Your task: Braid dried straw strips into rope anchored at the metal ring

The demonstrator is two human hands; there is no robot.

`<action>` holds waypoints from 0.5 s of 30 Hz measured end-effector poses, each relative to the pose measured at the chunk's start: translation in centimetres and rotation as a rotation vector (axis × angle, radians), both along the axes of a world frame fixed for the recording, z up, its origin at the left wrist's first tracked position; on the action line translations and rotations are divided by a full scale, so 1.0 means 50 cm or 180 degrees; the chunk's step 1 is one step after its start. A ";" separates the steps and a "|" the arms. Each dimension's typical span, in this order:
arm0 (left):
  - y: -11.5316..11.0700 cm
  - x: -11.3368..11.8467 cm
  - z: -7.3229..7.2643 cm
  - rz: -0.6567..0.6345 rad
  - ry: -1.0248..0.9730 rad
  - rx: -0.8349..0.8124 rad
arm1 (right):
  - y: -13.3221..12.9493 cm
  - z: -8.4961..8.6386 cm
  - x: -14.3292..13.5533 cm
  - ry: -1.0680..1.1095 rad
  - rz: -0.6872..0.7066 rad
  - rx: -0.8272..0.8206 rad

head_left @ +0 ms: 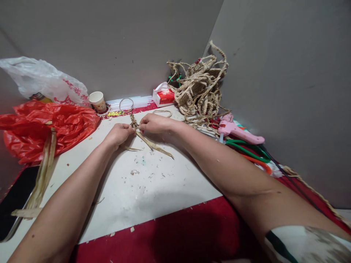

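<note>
Over the white board (pixel 164 182), my left hand (pixel 120 133) pinches a short braid of dried plant fibre (pixel 133 120) from the left. My right hand (pixel 153 123) closes on the same braid from the right, its fingertips almost meeting the left ones. The braid's upper end points away from me, toward the wall. Below the fingers, a loose flat strip (pixel 156 146) trails to the lower right, and a shorter strip end (pixel 131 148) shows under my left hand. The fingers partly hide where the strips cross.
A heap of braided rope (pixel 200 87) stands at the back right, beside a tissue pack (pixel 163 95). Right lie a pink glue gun (pixel 237 129) and green-handled scissors (pixel 246 149). Left are a paper cup (pixel 97 102), red plastic bag (pixel 71 126), dried strips (pixel 45 171) and phone (pixel 16 201).
</note>
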State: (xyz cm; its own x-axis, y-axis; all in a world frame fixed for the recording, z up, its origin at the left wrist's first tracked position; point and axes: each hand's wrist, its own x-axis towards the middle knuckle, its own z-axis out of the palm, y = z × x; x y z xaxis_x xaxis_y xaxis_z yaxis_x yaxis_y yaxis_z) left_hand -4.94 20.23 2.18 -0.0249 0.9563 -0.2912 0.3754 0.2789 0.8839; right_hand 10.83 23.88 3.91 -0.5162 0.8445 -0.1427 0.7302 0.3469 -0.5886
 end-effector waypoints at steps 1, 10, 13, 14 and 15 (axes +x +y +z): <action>0.000 -0.001 0.001 0.0003 -0.0041 -0.0022 | -0.003 0.003 -0.001 0.0076 0.0004 -0.0099; 0.001 -0.011 0.002 -0.0054 -0.0847 -0.0164 | -0.051 -0.008 -0.047 -0.0114 -0.0020 0.0293; 0.000 -0.013 -0.004 -0.0157 -0.0931 -0.0094 | -0.072 -0.008 -0.059 -0.0642 -0.0003 0.0702; 0.000 -0.013 -0.005 -0.0184 -0.0948 -0.0087 | -0.080 -0.004 -0.059 -0.0760 0.0110 0.0768; 0.000 -0.014 -0.005 -0.0198 -0.0963 -0.0089 | -0.087 0.003 -0.058 -0.0822 0.0334 0.0785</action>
